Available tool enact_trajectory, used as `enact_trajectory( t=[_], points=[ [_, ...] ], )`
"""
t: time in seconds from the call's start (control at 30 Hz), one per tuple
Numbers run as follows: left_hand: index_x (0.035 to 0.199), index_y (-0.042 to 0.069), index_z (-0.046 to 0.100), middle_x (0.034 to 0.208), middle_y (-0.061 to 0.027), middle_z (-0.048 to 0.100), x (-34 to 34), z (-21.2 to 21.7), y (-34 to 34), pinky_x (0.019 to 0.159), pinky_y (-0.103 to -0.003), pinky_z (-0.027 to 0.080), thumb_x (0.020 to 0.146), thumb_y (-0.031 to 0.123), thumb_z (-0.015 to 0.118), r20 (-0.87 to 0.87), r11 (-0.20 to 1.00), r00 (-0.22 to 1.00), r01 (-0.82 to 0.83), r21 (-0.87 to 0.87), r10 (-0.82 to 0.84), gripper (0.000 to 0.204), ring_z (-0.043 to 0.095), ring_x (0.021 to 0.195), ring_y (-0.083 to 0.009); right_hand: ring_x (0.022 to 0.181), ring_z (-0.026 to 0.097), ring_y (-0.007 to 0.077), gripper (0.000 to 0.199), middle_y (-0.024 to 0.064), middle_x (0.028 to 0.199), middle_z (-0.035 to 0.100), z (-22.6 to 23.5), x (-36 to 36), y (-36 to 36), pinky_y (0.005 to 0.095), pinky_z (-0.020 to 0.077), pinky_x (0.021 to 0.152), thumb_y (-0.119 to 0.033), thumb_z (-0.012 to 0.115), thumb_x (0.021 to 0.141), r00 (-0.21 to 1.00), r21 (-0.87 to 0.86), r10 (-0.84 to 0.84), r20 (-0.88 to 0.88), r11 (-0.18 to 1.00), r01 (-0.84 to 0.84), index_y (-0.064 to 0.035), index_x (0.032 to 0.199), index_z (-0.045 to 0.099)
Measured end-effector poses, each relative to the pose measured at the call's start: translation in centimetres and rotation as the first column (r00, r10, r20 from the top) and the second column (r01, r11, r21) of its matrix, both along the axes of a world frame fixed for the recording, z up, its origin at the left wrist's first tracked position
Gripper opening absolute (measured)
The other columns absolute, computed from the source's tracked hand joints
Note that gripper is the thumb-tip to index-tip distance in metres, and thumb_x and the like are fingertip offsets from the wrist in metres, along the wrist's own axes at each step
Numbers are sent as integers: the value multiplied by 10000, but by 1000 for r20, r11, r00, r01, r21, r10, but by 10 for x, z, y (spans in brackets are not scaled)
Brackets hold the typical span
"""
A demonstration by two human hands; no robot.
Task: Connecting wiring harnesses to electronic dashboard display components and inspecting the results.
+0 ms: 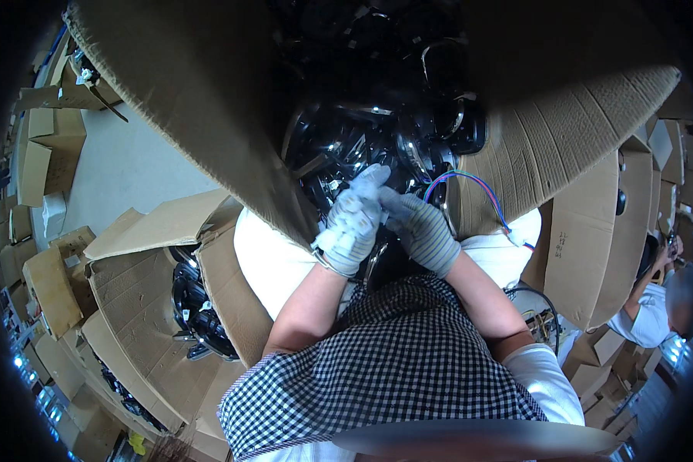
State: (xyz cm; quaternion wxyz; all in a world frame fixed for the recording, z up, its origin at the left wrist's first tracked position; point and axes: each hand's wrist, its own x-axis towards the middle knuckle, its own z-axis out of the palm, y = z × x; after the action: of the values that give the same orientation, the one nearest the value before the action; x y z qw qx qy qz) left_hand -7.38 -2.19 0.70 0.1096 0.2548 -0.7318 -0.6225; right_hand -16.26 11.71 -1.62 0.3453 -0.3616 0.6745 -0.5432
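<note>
My left hand [353, 223], in a pale striped work glove, is closed with its fingers bent, just in front of the opening of a large cardboard box. My right hand [425, 231], gloved alike, presses against it, fingers curled inward. Whatever lies between the two hands is hidden. A bundle of coloured wires [481, 182] arcs out from behind my right hand and ends over my right thigh. Below the hands a glossy black part [386, 260] shows in part at my lap. Many glossy black parts [354, 146] fill the box beyond.
The box's left flap [185, 100] and right flap [570, 131] spread wide around my knees. At the left stands another open carton [142, 300] with black parts [200, 308]. More cartons [585, 239] stand at the right, where another person [647, 316] works.
</note>
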Motion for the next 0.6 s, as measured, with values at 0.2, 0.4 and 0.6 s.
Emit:
enact_trajectory(
  t=[0.2, 0.4, 0.6],
  points=[
    [1120, 42, 599, 968, -21, 650, -6, -16, 6, 682, -204, 440, 948, 231, 492, -185, 979, 979, -119, -168, 87, 277, 542, 731, -91, 703, 546, 121, 169, 38, 826, 590, 75, -40, 16, 258, 475, 640, -153, 522, 924, 997, 102, -73, -31, 992, 76, -8, 950, 606],
    [1092, 42, 631, 941, -52, 669, -7, -13, 0, 690, -247, 462, 816, 107, 622, -323, 970, 935, 70, -233, -145, 284, 617, 800, -164, 611, 561, 170, 200, 71, 690, 571, 101, -46, 14, 295, 443, 581, -194, 526, 912, 998, 223, 13, -56, 975, 0, -34, 884, 643],
    [983, 103, 671, 654, -67, 593, -14, -11, 0, 565, -372, 406, 846, 521, 451, -258, 903, 884, 313, -295, -390, 493, 562, 607, -273, 647, 606, 271, 145, 100, 721, 620, 96, -49, 20, 356, 468, 598, -173, 537, 864, 923, 444, 217, -318, 894, -57, -75, 841, 641]
  ],
)
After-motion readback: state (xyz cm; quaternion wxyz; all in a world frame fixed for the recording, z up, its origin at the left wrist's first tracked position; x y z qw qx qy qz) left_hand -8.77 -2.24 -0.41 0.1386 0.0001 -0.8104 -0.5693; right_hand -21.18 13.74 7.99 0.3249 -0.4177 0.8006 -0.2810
